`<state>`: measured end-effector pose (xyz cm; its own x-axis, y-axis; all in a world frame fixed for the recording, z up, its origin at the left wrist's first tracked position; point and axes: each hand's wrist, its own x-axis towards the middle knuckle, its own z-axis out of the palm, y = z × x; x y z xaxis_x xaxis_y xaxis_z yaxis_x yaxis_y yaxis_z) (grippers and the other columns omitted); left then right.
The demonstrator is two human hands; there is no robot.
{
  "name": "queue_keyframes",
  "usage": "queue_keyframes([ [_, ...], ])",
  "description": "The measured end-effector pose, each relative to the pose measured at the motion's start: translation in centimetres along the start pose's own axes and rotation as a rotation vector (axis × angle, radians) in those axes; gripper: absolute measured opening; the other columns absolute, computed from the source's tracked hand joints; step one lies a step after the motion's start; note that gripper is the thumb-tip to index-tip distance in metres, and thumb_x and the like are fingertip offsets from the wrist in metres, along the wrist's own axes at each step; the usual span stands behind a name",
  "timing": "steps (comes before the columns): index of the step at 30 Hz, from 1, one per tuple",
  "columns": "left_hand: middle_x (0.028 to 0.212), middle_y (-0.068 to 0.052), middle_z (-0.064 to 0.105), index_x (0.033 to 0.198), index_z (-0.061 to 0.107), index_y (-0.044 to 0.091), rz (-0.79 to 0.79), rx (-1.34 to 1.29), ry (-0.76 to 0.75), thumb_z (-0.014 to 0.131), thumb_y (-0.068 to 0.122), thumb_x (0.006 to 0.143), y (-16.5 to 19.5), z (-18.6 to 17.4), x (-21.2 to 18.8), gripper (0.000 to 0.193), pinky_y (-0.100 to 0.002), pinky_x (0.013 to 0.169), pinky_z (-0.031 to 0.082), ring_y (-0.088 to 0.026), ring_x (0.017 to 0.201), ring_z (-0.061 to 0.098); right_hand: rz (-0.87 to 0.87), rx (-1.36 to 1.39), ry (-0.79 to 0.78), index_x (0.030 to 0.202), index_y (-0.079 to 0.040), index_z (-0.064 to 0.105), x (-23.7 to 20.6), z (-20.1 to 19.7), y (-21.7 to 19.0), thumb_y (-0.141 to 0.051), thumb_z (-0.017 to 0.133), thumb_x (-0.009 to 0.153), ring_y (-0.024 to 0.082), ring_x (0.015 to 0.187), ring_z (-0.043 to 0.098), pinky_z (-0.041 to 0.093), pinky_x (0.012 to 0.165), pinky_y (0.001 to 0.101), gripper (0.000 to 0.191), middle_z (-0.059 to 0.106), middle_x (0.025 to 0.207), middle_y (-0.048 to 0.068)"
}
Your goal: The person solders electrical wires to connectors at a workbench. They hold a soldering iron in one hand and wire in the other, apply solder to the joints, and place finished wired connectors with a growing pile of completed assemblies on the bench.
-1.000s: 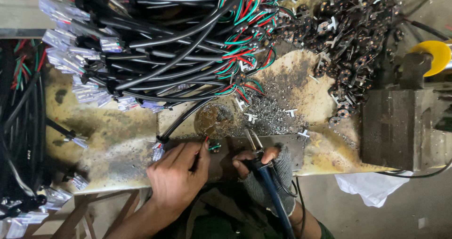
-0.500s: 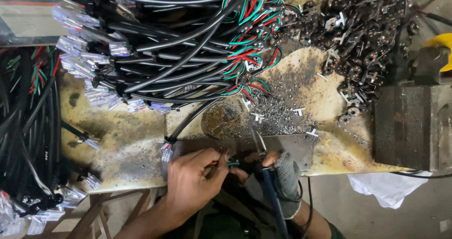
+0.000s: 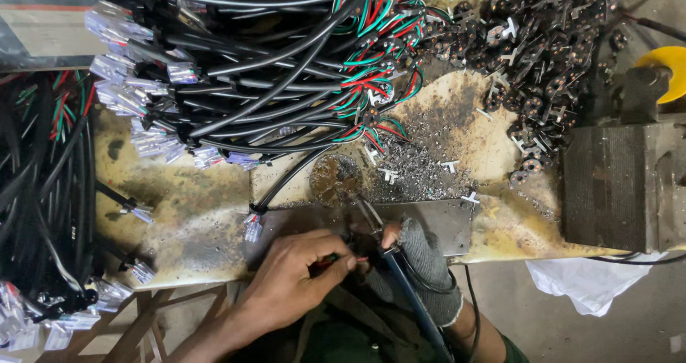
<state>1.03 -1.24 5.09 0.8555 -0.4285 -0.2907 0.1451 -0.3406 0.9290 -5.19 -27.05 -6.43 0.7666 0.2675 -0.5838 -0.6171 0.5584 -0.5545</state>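
I'm pinching a thin bit of wire [image 3: 341, 259], red and green showing at the tips, with my left hand [image 3: 296, 274], fingers clenched around it right at the near edge of the desk [image 3: 200, 213]. My right hand [image 3: 418, 252], wearing a grey knit glove, is gripping a soldering iron [image 3: 400, 277] with a blue handle, and its metal tip is angling up toward the far side, over the grey metal plate [image 3: 443, 224] lying on the desk. The wire ends are sitting just left of the iron, between my two hands, though I can't tell whether they're actually touching it. Just beyond the plate there's a dark round scorched patch [image 3: 334, 177] and a scatter of grey metal crumbs [image 3: 421, 166]. A black cable with a clear plug [image 3: 253, 227] is lying just left of my left hand. Far side of the desk is buried under a big bundle of black cables [image 3: 271, 84] with red and green wires spilling out and clear plugs fanning to the left. Far right there's a heap of small dark metal parts [image 3: 543, 56], and a chunky grey metal block [image 3: 622, 188] is sitting on the right, with a yellow thing [image 3: 664, 66] behind it. More black cables [image 3: 43, 213] are hanging on the left.
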Motion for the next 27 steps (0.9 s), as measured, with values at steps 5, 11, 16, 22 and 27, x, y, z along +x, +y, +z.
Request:
queue_keyframes([
  [5,0.084,-0.009,0.064,0.091,0.071,0.006,0.285,0.285,0.276,0.072,0.012,0.087,0.4,0.9,0.2,0.007,-0.043,0.064,0.052,-0.033,0.075,0.068,0.006,0.113,-0.119,0.098,-0.004,0.055,0.0,1.3,-0.8,-0.031,0.056,0.106,0.019,0.081,0.057,0.051,0.075,0.036,0.029,0.059,0.09,0.01],
  [11,0.077,-0.008,0.063,0.078,0.068,0.008,0.144,0.351,0.342,0.077,0.016,0.08,0.3,2.6,0.5,0.012,-0.043,0.057,0.052,-0.031,0.065,0.066,-0.308,-0.396,-0.053,0.103,-0.003,0.05,-1.5,4.6,-2.7,-0.022,0.067,0.097,0.02,0.079,0.057,0.049,0.07,0.0345,0.026,0.062,0.096,0.013],
  [16,0.07,-0.006,0.062,0.071,0.068,0.009,0.127,0.342,0.409,0.08,0.021,0.076,-0.6,2.6,0.8,0.018,-0.042,0.053,0.051,-0.03,0.061,0.066,-0.9,-1.081,0.227,0.113,-0.011,0.053,-2.8,6.1,-2.9,-0.013,0.086,0.083,0.011,0.067,0.063,0.05,0.055,0.0277,0.045,0.067,0.089,0.004],
  [22,0.069,-0.007,0.062,0.072,0.069,0.008,0.116,0.324,0.368,0.08,0.021,0.076,-1.5,1.6,0.8,0.019,-0.041,0.052,0.05,-0.029,0.059,0.065,-1.395,-1.645,-0.233,0.11,-0.015,0.061,-2.4,1.5,-2.2,-0.01,0.068,0.095,0.023,0.073,0.063,0.051,0.062,0.0358,0.017,0.066,0.08,0.009],
  [27,0.068,-0.007,0.062,0.071,0.07,0.008,0.109,0.302,0.363,0.08,0.022,0.076,-1.8,1.2,0.8,0.018,-0.041,0.051,0.049,-0.029,0.057,0.065,-0.333,-1.293,0.079,0.088,-0.009,0.073,-2.2,-1.1,-0.6,-0.007,0.073,0.094,0.024,0.064,0.066,0.05,0.058,0.0386,0.006,0.073,0.069,0.007],
])
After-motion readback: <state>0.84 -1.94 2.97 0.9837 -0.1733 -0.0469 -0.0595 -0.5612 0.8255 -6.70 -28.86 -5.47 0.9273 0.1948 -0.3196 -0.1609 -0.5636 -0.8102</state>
